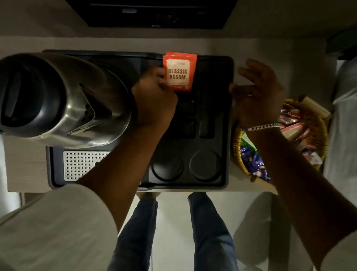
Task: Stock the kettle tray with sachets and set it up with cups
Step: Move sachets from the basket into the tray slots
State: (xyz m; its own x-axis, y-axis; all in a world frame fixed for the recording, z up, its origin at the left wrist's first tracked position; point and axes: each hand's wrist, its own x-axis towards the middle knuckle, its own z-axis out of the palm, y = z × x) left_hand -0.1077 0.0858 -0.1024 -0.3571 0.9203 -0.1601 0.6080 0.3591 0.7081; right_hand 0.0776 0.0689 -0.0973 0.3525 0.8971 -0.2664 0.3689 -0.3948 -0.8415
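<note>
A black kettle tray (pixel 226 156) lies on a pale table, with two round cup recesses near its front edge and small compartments behind them. On its left part stands a steel kettle (pixel 61 100) with a black lid. My left hand (pixel 154 102) pinches an orange sachet (pixel 178 71) marked "Classic Assam" upright over the tray's far compartments. My right hand (pixel 258 96) hovers with spread fingers at the tray's far right edge, holding nothing. No cups are in view.
A woven yellow basket (pixel 241 160) full of several coloured sachets sits just right of the tray, under my right forearm. A perforated metal drip plate (pixel 79 162) lies in the tray's front left. A dark panel (pixel 144 9) hangs on the wall behind.
</note>
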